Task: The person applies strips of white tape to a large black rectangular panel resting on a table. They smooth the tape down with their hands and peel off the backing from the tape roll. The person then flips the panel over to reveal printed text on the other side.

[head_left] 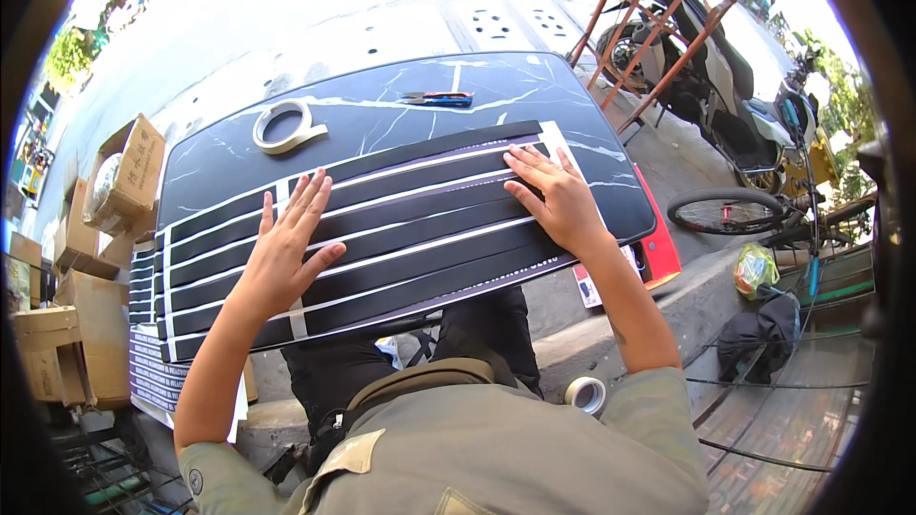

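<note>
— Fingers [307, 198] first. Condition?
— Extended on both hands, clenched on nothing. The left hand [286, 257] lies palm down, thumb spread, over the left part of the black strips [410, 224]; the right hand [558, 198] rests near their right end. How hard they press, I cannot tell.
— Nearest the wearer?
— A roll of pale tape [599, 399], near right, beside the shirt. At near left, printed sheets [157, 362] stick out below the strips.
— Placement of the strips?
— Side by side, running left to right across the near part of a dark, white-veined table [382, 124]. White bands cross them on the left.
— Farther in?
— A second tape roll [277, 146] lies flat, left of a small hand tool [444, 99].
— Beyond the table?
— Cardboard boxes [105, 324] at left; far right, a rust-red frame [701, 33] and a parked motorcycle [720, 72].
</note>
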The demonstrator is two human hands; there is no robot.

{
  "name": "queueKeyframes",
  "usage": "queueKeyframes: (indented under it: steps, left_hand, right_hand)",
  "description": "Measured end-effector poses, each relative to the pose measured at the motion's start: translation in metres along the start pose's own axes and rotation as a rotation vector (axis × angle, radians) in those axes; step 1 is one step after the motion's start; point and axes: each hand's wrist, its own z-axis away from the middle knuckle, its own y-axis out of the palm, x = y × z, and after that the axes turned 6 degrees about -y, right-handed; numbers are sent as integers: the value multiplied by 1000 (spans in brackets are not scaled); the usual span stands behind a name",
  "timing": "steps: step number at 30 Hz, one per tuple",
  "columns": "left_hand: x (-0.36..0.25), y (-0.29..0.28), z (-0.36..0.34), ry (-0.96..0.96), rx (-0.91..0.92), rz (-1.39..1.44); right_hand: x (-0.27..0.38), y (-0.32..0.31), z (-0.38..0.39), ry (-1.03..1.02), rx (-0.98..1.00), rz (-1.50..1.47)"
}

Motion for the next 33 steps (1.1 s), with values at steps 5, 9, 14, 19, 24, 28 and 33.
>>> queueKeyframes:
  steps: [5, 9, 14, 19, 24, 28, 33]
  left_hand:
    - [0, 8, -22, -103, 22, -10]
    - [2, 15, -21, -58, -69, -13]
    - [5, 17, -20, -31, -101, 38]
    - [3, 16, -21, -38, -84, 21]
    - [-5, 10, -19, -25, -21, 30]
    - [-16, 11, -13, 51, 85, 18]
    - [-20, 10, -13, 42, 85, -15]
  right_hand:
    - [-15, 5, -15, -22, -89, 129]
    - [-20, 7, -11, 29, -27, 44]
    - [-20, 8, -9, 48, -69, 26]
    - [-19, -4, -8, 55, -38, -8]
    - [-4, -13, 8, -28, 28, -164]
    - [1, -9, 13, 37, 125, -86]
    - [2, -8, 15, 22, 68, 13]
